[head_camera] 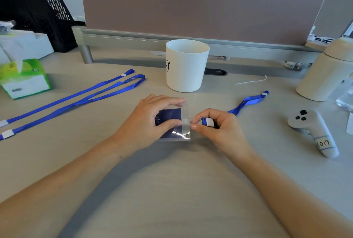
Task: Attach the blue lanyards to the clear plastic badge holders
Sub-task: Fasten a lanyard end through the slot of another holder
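Left hand [152, 119] pinching the clear plastic badge holder with the dark blue card inside [172, 125], thumb on the near face close to the top strip, fingers arched over the far edge and only narrowly parted. Right hand [215, 125] curled nearly closed around the white clip end of a blue ribbon lanyard [246, 102], thumb and forefinger tips meeting at the holder's transparent top strip, the ribbon trailing away to the right across the pale wood-grain desk [172, 190].

Holder resting low, just above or on the desk, centre of view, in front of the white round tub [186, 66]. Cannot tell whether the clip has already passed through the slot; too small and hidden by fingertips.

Best done by keeping the left pinch close beside the slot so the soft plastic stays flat, feeding the clip straight through rather than at an angle, then pressing closed until seated. Risk, judged: strip buckling or tearing if pulled sideways.

Two more blue ribbon lanyards with white clips [72, 98] lying loose at the left, well apart from both hands, near the green tissue box [24, 79].
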